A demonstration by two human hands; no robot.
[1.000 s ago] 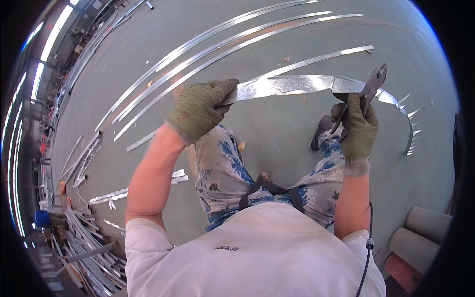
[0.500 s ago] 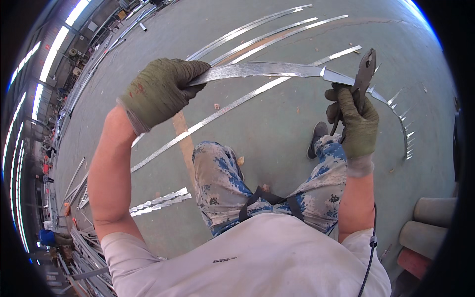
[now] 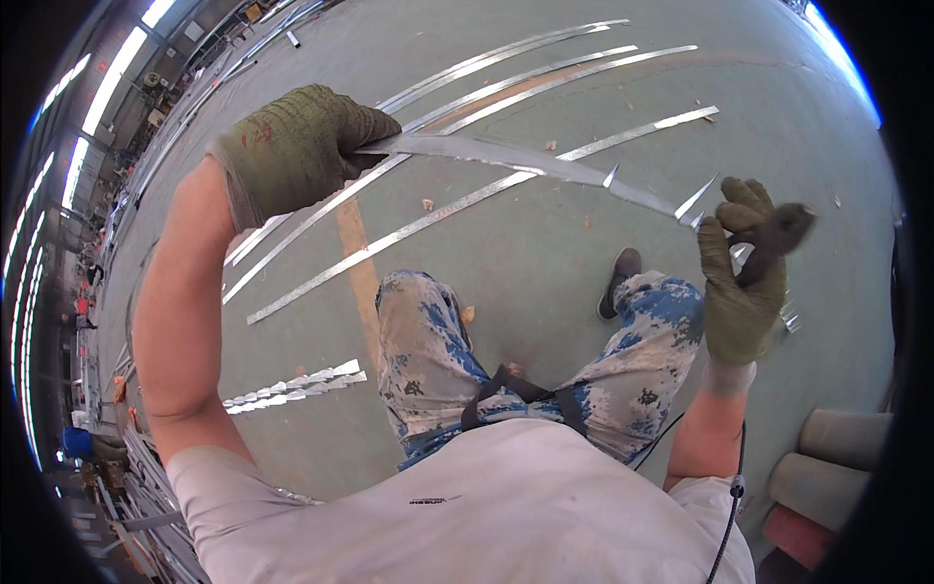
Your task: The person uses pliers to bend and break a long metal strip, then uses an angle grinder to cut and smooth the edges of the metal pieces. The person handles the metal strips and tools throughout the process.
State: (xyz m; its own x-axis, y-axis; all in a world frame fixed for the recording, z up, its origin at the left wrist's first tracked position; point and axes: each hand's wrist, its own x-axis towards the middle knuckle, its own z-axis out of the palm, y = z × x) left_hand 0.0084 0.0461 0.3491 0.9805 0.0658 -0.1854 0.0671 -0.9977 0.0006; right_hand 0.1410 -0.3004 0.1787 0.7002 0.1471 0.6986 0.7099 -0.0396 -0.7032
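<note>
My left hand point(image 3: 297, 156), in an olive work glove, is closed around one end of a thin silvery metal strip point(image 3: 486, 156). The strip slopes down to the right, with cut tabs standing up from its edge. At its far part is my right hand point(image 3: 744, 282), also gloved, with closed fingers around a dark pair of pliers point(image 3: 786, 230). The plier jaws are smeared by motion and point up to the right. Behind the right hand the strip is partly hidden; more bent tabs show beyond the hand. Whether the right fingers also touch the strip, I cannot tell.
Several long metal strips point(image 3: 584, 151) lie on the green floor ahead. Short toothed strips point(image 3: 302, 385) lie left of my legs. Grey rolls point(image 3: 822, 484) and a red one point(image 3: 798, 534) are at lower right. Piled metal lengths point(image 3: 161, 516) sit at lower left.
My right hand has moved right and down with the pliers, whose jaws have swung rightward. My left hand has shifted left. The strip slopes more steeply, and a tab near the right hand stands up.
</note>
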